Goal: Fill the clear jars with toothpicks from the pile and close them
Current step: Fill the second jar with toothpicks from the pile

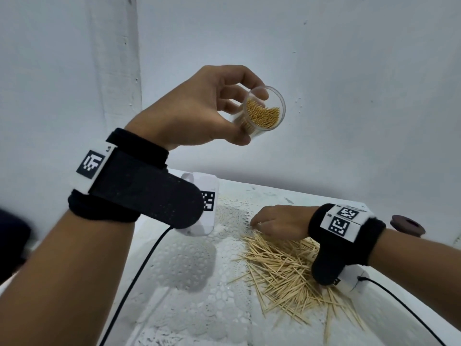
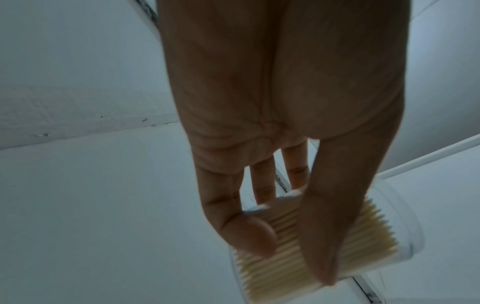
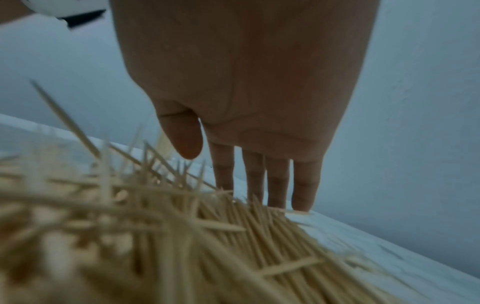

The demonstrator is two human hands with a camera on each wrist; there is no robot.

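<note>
Gathering more picks while the jar waits in the air, as I read the step.

Head view: left hand (image 1: 199, 108) is raised in front of the wall, fingers and thumb curled round a clear jar (image 1: 262, 113) tilted so its open mouth faces the camera. The jar is already packed with toothpicks standing on end, no lid on it. Right hand (image 1: 277, 223) is low on the white lace-patterned table (image 1: 187, 283), fingers bent down at the far edge of the toothpick pile (image 1: 291, 270). Whether it has pinched any picks can't be told from here. A dark round thing (image 1: 409, 224) sits at the table's far right edge, maybe a lid, unclear.

Left wrist view: thumb and fingers (image 2: 249, 232) clamp the jar's side wall, picks lined up parallel inside, rim clear of the grip.

Right wrist view: four fingers (image 3: 278, 185) are nearly straight, tips down on the table just behind the pile, thumb free above the picks. Nothing is held yet.

To do it well, I'd rake a small bunch toward the palm so the picks line up parallel, then pinch them mid-length. Keep the jar tilted, mouth up enough that nothing slides out. The jar looks near full, so feed in a thin bundle, points first, along the gap. Forcing a fat bunch risks snapping or spilling.
</note>
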